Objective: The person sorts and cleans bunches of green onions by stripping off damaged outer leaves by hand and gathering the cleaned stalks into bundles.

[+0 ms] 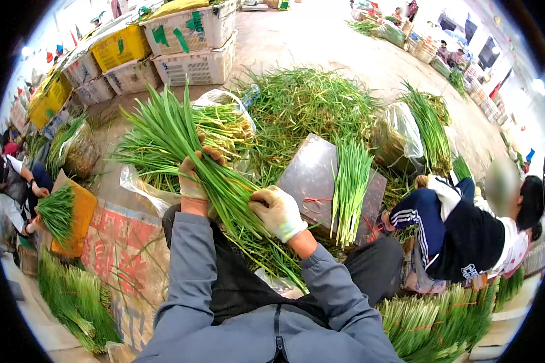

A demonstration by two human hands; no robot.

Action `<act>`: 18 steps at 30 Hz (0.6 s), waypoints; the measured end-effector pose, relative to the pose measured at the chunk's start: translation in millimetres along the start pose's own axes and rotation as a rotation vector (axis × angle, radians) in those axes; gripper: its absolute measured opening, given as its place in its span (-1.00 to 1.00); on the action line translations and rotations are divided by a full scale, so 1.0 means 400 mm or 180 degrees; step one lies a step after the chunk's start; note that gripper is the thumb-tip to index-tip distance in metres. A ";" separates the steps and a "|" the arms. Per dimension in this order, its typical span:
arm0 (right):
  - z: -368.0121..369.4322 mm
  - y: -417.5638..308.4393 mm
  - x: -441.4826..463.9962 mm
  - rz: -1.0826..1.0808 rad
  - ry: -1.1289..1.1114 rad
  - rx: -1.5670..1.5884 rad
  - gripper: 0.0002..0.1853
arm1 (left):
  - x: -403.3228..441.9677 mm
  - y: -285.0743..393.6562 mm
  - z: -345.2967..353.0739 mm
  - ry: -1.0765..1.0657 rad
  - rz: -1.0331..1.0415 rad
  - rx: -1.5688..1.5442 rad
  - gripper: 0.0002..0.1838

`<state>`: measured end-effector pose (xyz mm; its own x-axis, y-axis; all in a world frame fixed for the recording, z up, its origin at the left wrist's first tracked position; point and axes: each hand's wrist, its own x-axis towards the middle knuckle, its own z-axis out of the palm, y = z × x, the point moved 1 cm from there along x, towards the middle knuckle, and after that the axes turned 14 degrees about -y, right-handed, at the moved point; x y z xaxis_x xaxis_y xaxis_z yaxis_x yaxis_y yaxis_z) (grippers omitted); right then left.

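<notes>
My left hand [194,176], in a light work glove, is wrapped round a thick bunch of Chinese chives [177,128], held slantwise above my lap. Its leaves fan out to the upper left. My right hand [280,212], also gloved, has its fingers pinched together at the lower right part of the bunch, on some of the chive stalks. The fingertips are partly hidden. To the right, a smaller bundle of chives [352,187] lies on a grey board [306,163] with red ties [317,200] beside it.
A large heap of loose chives [312,100] lies ahead. Stacked crates [194,63] stand at the upper left. A co-worker [466,230] sits at the right, another [21,187] at the left with an orange board [85,212]. Tied bundles [442,320] lie at the lower right.
</notes>
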<state>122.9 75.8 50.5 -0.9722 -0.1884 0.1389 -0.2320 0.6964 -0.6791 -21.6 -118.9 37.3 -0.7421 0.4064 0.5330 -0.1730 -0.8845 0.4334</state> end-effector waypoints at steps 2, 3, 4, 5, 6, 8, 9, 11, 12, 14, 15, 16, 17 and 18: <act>0.005 0.032 -0.018 -0.0100 0.0015 0.1311 -0.80 | -0.014 0.003 -0.005 0.0165 0.0022 -0.0235 -0.47; 0.009 0.045 -0.018 -0.0323 0.0154 0.2092 -0.82 | -0.013 0.007 -0.010 0.0238 0.0014 -0.0222 -0.47; 0.003 0.065 -0.024 0.0119 -0.0032 0.2312 -0.73 | -0.012 0.008 -0.013 0.0300 0.0011 -0.0212 -0.46; 0.011 0.076 -0.019 0.0173 -0.0014 0.2210 -0.64 | -0.015 0.007 -0.012 0.0317 0.0012 -0.0218 -0.46; 0.017 0.079 -0.011 0.0229 0.0016 0.2112 -0.53 | -0.017 0.005 -0.006 0.0369 0.0012 -0.0100 -0.47; -0.021 -0.015 0.009 0.0483 -0.0217 0.1207 -0.40 | -0.004 0.001 0.006 0.0422 0.0006 0.0146 -0.47; 0.004 -0.011 0.026 0.0472 -0.0159 0.1021 -0.34 | -0.007 -0.008 0.008 0.0507 -0.0061 -0.0056 -0.44; 0.044 0.016 0.054 0.0302 0.0019 0.1152 -0.52 | -0.007 -0.016 0.039 0.0472 -0.0221 -0.0114 -0.45; 0.048 0.016 0.064 0.0313 -0.0040 0.1355 -0.60 | -0.010 -0.015 0.056 0.0465 -0.0372 -0.0171 -0.46; 0.031 0.032 0.055 0.0307 0.0174 0.1431 -0.73 | -0.012 -0.008 0.064 0.0566 -0.0485 -0.0308 -0.46; 0.024 0.043 0.049 0.0155 0.0138 0.1165 -0.76 | -0.010 -0.008 0.061 0.0547 -0.0458 -0.0163 -0.46; 0.018 0.055 0.038 0.0155 0.0118 0.1164 -0.76 | -0.013 -0.009 0.058 0.0537 -0.0446 -0.0021 -0.46; 0.015 0.067 0.026 0.0086 0.0243 0.1601 -0.78 | -0.031 0.002 0.013 0.0747 -0.0624 0.0119 -0.46; 0.005 0.068 0.018 0.0006 0.0374 0.2032 -0.78 | -0.023 0.002 0.018 0.0748 -0.0623 0.0121 -0.46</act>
<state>109.7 92.1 31.5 -0.9779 -0.0853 0.1908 -0.2014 0.1411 -0.9693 -10.1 -121.7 37.9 -0.8273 0.5000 0.2560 -0.3064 -0.7837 0.5404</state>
